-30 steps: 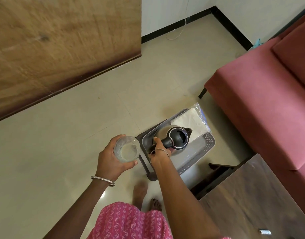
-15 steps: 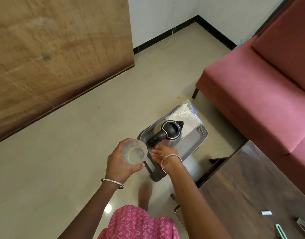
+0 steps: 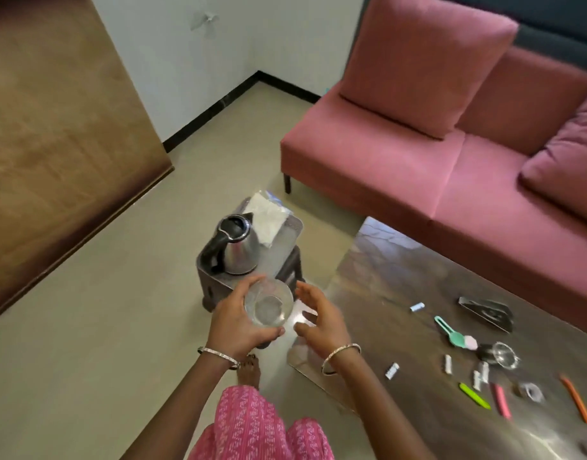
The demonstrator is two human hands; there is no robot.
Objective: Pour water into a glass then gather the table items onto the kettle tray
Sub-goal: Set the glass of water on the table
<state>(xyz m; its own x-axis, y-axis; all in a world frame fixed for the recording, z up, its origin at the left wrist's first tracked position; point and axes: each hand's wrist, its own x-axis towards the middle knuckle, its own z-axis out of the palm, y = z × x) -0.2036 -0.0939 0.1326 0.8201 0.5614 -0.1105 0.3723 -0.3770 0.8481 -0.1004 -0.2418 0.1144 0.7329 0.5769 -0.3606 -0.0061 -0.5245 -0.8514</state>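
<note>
The right hand point(image 3: 318, 317) has come off the kettle handle it gripped a second ago and has pulled back beside the glass. The view has swung up too, so the table and sofa now show. The right hand is spread wide, fingers loose and apart, holding nothing, just right of the glass and not touching it. The left hand point(image 3: 239, 323) wraps round the glass point(image 3: 269, 303), fingers curled on the far side and thumb on the near side. The glass is held upright between the two hands, and a little water shows at the bottom.

Just beyond the left hand, the kettle point(image 3: 234, 245) stands upright on the tray point(image 3: 290, 239), its black handle turned toward the hands and its spout pointing away. A white packet point(image 3: 269, 217) lies on the tray past the kettle.

Out to the right of the right hand runs the table point(image 3: 401, 293). Scattered on it are small sachets point(image 3: 417, 307), a teal scoop point(image 3: 450, 330), a little strainer point(image 3: 503, 355), a black folded card point(image 3: 486, 313), and green point(image 3: 474, 396), pink point(image 3: 501, 400) and orange sticks point(image 3: 579, 405). Beyond the table sits the pink sofa point(image 3: 418, 167).
</note>
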